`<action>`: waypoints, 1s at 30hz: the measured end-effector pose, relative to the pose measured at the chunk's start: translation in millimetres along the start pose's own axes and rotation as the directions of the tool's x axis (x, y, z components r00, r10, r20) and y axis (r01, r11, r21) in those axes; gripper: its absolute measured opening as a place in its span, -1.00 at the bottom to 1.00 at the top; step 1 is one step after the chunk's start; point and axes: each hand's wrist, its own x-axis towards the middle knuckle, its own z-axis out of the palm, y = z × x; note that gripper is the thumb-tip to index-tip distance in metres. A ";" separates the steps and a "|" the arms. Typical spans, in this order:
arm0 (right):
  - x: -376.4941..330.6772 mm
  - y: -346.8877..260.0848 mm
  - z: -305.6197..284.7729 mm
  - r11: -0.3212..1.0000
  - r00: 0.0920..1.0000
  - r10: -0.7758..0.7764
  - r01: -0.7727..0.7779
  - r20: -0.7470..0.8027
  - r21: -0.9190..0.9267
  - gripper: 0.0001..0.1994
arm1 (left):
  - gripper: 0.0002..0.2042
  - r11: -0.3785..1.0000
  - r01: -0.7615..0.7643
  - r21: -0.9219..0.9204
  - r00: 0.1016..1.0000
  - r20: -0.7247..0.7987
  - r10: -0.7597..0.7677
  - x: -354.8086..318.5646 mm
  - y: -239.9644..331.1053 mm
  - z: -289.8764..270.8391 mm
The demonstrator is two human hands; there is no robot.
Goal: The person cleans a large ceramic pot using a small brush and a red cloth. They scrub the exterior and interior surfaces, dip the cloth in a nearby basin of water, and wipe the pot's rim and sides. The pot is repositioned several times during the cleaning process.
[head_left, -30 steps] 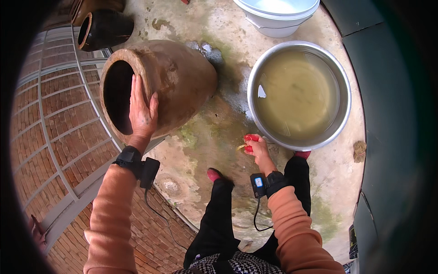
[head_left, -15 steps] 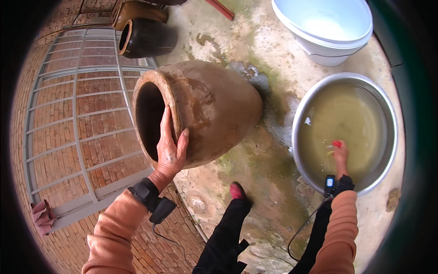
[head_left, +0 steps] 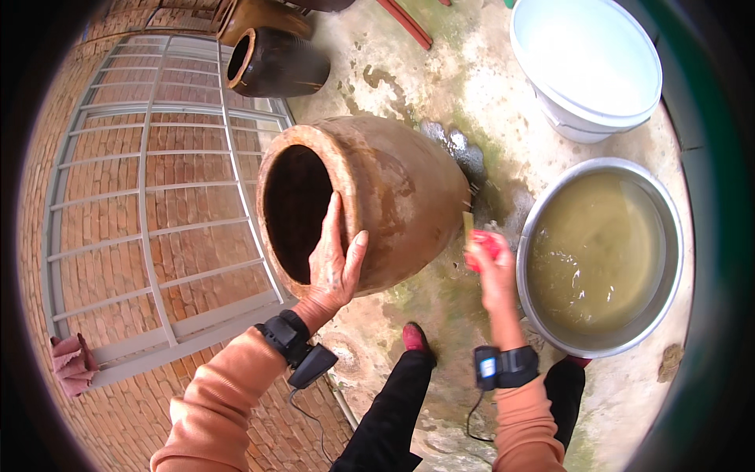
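A large brown clay jar lies tilted on its side, its dark mouth toward the left. My left hand grips the near side of its rim, fingers along the mouth's edge and thumb on the outside. Close to the jar's base, my right hand is closed around a red object. A flat yellowish strip sticks up from that grip; blur hides exactly what kind of tool it is. Right of this hand stands a wide metal basin of murky yellowish water, with white glints or foam on top.
A white plastic bucket stands behind the basin. Smaller dark jars lie at the back left, near red bars. A metal grille lines the brick wall, with a pinkish cloth on its corner. The concrete floor is wet and mossy.
My right hand has come out of the basin water and moved left to the jar's base, carrying the red object. My left hand remains on the jar's rim. The whole view has shifted slightly.
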 end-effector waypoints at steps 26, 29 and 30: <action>60.2 -92.7 207.5 0.106 0.594 -0.251 0.801 0.764 -0.589 -0.62 | -0.28 0.999 0.030 0.023 0.997 0.072 -0.031 0.1 -2.7 -0.9; 57.5 -97.1 212.5 -0.067 0.573 -0.236 0.796 0.785 -0.601 -0.60 | -0.29 0.998 0.059 -0.012 0.993 0.103 -0.057 0.3 -2.5 -1.6; 48.4 -96.9 208.9 -0.149 0.517 -0.289 0.807 0.806 -0.571 -0.59 | -0.29 0.998 0.060 -0.029 0.994 0.099 -0.057 2.2 -3.0 -2.1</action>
